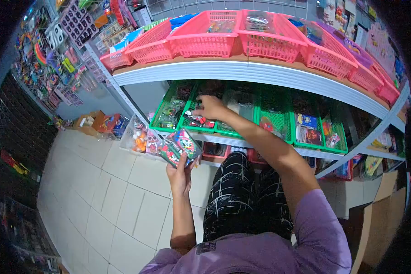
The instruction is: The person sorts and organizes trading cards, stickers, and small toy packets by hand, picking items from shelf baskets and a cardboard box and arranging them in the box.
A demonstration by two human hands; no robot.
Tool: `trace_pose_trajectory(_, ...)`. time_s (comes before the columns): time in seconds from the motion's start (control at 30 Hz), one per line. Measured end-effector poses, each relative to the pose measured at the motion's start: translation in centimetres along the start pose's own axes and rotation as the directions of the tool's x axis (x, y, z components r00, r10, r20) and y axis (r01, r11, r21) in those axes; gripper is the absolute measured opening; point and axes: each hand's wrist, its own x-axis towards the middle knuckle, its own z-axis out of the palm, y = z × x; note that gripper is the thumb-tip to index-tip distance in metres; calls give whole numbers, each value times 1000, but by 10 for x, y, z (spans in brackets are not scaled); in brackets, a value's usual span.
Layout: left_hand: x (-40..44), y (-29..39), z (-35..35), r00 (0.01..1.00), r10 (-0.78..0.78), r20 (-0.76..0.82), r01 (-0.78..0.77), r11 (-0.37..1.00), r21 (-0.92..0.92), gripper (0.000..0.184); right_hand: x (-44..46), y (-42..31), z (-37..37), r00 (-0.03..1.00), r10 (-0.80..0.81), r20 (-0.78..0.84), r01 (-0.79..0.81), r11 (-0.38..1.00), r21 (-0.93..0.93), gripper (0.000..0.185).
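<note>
My left hand [180, 174] is closed around the lower edge of a small stack of flat printed packets [181, 147], coloured green, pink, black and white. It holds them in front of the lower shelf, with the thumb on top. My right hand [212, 108] reaches over a green basket [196, 129] on that shelf, thumb and fingers apart. Its fingertips are at the small red, black and white packaged items [198, 119] inside. Dark contents farther back in the basket are hard to make out.
More green baskets [275, 132] line the lower shelf. Pink baskets [201, 45] stand on the upper shelf [242, 69], above my right forearm. A clear bin [137, 139] and a cardboard box [89, 122] sit on the floor to the left. Cardboard [374, 223] stands at lower right.
</note>
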Motion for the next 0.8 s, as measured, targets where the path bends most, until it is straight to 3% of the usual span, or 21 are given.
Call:
trace_pose_trajectory(0.03,0,3,-1,1000,10,-30,-11,1000,-4,23,2,-3,-1,990,62,130,-59,998,-25,66)
trace_pose_trajectory(0.2,1,8,-14,997,25,-76,-25,1000,3,25,16,16,26,998,30,54,-34,997,74,71)
trace_pose_trajectory(0.27,2,5,-19,997,15,-71,-13,1000,26,28,25,13,6,958,238,157,-261,954,148,69)
trace_pose_trajectory(0.33,3,1,-20,997,4,-74,-1,999,39,30,39,33,-2,977,209,36,-212,958,195,63)
trace_pose_trajectory(0.37,2,0,-19,997,-3,-72,6,999,35,30,44,48,-1,989,62,-135,-37,983,178,58)
trace_pose_trajectory(0.43,1,-2,-13,998,-14,-62,16,999,28,29,67,77,11,954,-123,-273,152,985,86,49)
trace_pose_trajectory(0.5,3,-7,-11,999,-21,-34,22,1000,15,29,89,98,22,959,-185,-216,189,982,-3,41)
trace_pose_trajectory(0.53,3,-8,-9,999,-28,-38,29,999,19,30,70,71,-2,969,-213,-123,211,977,-28,30)
trace_pose_trajectory(0.63,1,-5,3,997,-36,-63,35,999,-23,22,61,67,11,958,-265,-107,263,964,-30,26)
trace_pose_trajectory(0.67,0,-5,3,998,-34,-60,33,999,-15,22,48,56,10,938,-294,-182,246,937,-248,24)
trace_pose_trajectory(0.77,-1,-3,1,997,-26,-74,26,1000,0,21,64,71,28,978,-165,129,169,985,-22,42)
trace_pose_trajectory(0.8,-1,-3,0,996,-24,-84,25,1000,2,21,44,42,2,968,-148,202,180,972,-150,41)
